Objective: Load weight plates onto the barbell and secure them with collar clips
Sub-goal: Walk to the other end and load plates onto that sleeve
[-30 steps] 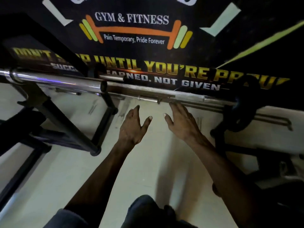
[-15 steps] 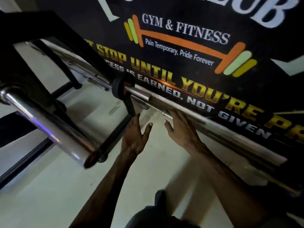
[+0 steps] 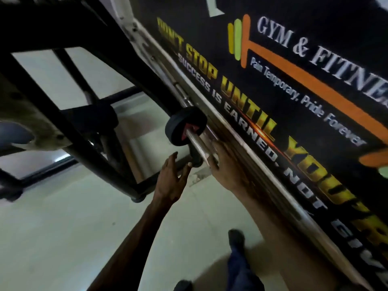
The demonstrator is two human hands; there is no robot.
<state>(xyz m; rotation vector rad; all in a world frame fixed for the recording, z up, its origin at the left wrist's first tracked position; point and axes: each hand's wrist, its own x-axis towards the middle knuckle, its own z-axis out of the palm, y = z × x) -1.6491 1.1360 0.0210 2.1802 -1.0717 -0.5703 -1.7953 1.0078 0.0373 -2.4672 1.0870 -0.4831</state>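
A chrome barbell point(image 3: 196, 141) runs diagonally along the foot of the banner wall. On it sits a small black weight plate point(image 3: 180, 128) with a red collar clip point(image 3: 190, 131) against its near face. My right hand point(image 3: 227, 166) lies flat with straight fingers on the bar just below the plate. My left hand point(image 3: 172, 181) hovers open beside the bar, fingers spread, holding nothing. The bar's far end is hidden behind the plate.
A black steel rack frame point(image 3: 69, 114) fills the upper left, its foot point(image 3: 137, 198) on the pale floor. The black gym banner point(image 3: 294, 101) covers the wall on the right. My legs in dark trousers point(image 3: 237, 261) stand at the bottom.
The view has swung left and tilted, bringing the plate and red collar closer. Both hands have stayed open near the bar, the right one resting on it.
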